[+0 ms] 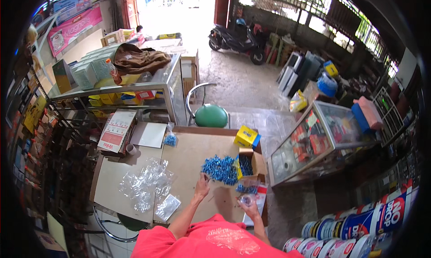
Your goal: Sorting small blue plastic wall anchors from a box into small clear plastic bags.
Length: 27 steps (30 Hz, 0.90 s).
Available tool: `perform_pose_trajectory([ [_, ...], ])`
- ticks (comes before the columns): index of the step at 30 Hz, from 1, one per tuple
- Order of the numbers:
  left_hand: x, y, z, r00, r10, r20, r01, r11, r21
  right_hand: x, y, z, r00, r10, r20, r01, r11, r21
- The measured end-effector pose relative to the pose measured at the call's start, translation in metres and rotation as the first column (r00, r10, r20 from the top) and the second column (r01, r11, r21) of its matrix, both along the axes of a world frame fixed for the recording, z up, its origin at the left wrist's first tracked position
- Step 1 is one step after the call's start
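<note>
A pile of small blue metallic pieces, which look like screws [220,169], lies on the table. My left hand [202,189] is at the pile's near left edge, its fingers pinched together; whatever is between them is too small to make out. Lower right of the pile, my right hand [249,208] grips a clear plastic bag [247,198] with a rounded opening. Just beyond that hand, more blue pieces lie in clear plastic [246,189]. An open cardboard box [257,163] holding blue pieces stands against the pile's right side.
Loose clear bags [146,181] spread over the table's left half, with a flat stack of bags [168,207] nearer me. A filled bag [170,139] and a yellow box [246,136] stand at the back. Beyond are a green stool [211,116] and a glass display case [314,136].
</note>
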State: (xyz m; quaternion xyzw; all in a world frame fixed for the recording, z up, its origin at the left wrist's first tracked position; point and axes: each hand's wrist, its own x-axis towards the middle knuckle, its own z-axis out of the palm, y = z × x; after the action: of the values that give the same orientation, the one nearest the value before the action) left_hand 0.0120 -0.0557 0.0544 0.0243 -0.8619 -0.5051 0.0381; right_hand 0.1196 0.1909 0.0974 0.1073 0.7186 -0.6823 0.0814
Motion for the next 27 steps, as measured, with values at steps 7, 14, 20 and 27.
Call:
perform_pose_trajectory([
  [7, 0.004, 0.027, 0.128, 0.877, -0.374, -0.302, 0.441, 0.876, 0.196, -0.029, -0.013, 0.011, 0.955, 0.159, -0.251, -0.074, 0.946, 0.316],
  [14, 0.023, 0.039, 0.157, 0.794, -0.587, -0.157, 0.604, 0.791, 0.097, -0.029, -0.030, 0.035, 0.987, 0.136, -0.090, -0.119, 0.977, 0.176],
  [20, 0.038, 0.039, 0.170, 0.710, -0.685, -0.164, 0.673, 0.728, -0.128, -0.014, -0.032, 0.016, 0.989, 0.139, -0.051, -0.127, 0.973, 0.195],
  [27, 0.019, 0.038, 0.152, 0.782, -0.590, -0.202, 0.618, 0.775, 0.130, -0.014, -0.037, 0.032, 0.996, 0.040, -0.081, -0.026, 0.985, 0.169],
])
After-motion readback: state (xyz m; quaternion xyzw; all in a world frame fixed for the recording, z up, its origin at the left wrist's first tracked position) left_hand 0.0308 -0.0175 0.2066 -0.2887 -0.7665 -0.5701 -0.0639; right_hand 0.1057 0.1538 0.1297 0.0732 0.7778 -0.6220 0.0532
